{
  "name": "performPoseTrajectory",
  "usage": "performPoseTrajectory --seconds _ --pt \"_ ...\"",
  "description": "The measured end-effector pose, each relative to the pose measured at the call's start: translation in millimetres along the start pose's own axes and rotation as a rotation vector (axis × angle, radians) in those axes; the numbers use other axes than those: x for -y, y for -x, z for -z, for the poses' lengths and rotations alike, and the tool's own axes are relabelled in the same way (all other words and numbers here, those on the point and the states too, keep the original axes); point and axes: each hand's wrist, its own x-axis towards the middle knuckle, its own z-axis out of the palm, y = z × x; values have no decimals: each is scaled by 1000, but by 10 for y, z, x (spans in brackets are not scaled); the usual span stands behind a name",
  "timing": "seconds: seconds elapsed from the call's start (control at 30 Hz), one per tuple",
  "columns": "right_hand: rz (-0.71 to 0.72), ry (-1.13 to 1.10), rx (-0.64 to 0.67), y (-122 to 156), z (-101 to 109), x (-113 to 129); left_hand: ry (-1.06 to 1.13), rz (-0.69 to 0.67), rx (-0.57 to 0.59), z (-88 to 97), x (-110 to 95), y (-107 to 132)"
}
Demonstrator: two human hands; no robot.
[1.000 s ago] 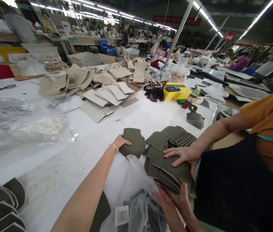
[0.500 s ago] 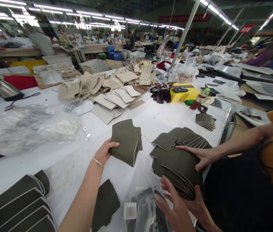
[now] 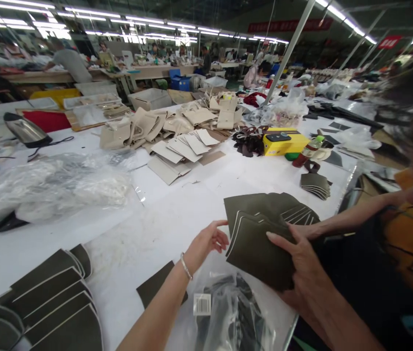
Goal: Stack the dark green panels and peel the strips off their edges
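A stack of dark olive cut pieces with pale edges is lifted slightly over the white table. My right hand grips the stack's right side, thumb on top. My left hand, with a bracelet at the wrist, is open beside the stack's left edge, its index finger reaching toward that edge. A co-worker in an orange top and dark apron stands at the right; that person's forearm reaches in behind the stack, the hand hidden. More fanned olive pieces lie just behind.
A clear plastic bag with a barcode label lies under my hands, one olive piece beside it. Fanned olive pieces fill the lower left. Beige pieces, a yellow box, a bottle and a stuffed clear bag lie farther out.
My left hand has let go of the few olive pieces it held and now sits open by the stack. The spread pieces are gathered into one stack in my right hand.
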Motion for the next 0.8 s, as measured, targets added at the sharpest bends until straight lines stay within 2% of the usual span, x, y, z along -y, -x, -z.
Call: performPoseTrajectory --seconds 0.07,0.17,0.23,0.33,0.43,0.5,0.67,0.8 --pt "92 72 -17 -136 125 193 -142 46 -13 -46 185 -100" --pt "182 200 -38 -300 266 348 -364 112 -36 -232 423 -105" --pt "197 287 -27 -362 327 355 -460 113 -54 -328 494 -5" --pt "189 361 39 -387 354 285 -504 53 -49 -325 480 243" --pt "160 388 117 -375 288 191 -487 1 -84 -256 423 460" --pt "126 421 179 -366 217 144 -475 8 -168 -259 416 524" --pt "10 479 378 -325 124 137 -482 86 -409 -399 507 502" --pt "-156 480 433 -281 163 184 -488 135 -462 -453 554 500"
